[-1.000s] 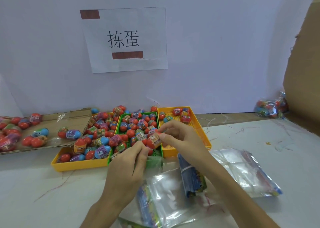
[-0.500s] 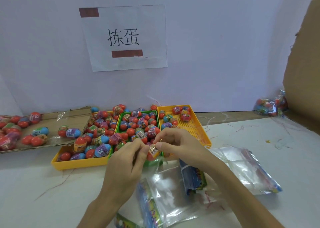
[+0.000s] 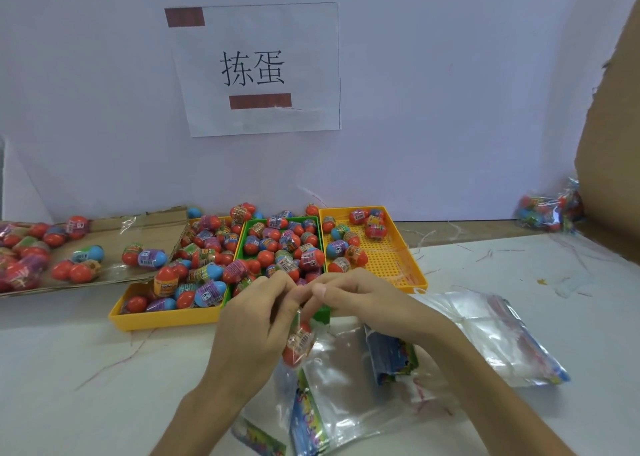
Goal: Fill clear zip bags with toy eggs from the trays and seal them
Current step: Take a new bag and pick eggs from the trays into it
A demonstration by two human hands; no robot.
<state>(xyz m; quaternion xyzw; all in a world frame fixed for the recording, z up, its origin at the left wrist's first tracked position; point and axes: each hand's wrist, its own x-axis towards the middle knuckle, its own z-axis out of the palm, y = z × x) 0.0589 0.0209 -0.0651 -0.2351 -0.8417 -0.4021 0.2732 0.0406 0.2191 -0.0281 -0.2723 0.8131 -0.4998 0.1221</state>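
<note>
L hand [image 3: 256, 320], R hand [image 3: 360, 299] pinch egg [image 3: 297, 344] (curled).

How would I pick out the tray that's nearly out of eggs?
Find the paper sign on the wall; below it three trays stand in a row on the table. Take the right-hand yellow tray. Unlike the green tray and the other yellow tray, both heaped with eggs, most of its dotted floor is bare.

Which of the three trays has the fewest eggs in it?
The yellow tray on the right: much of its perforated floor shows bare, while the green tray and the other yellow tray are heaped with eggs.
</note>
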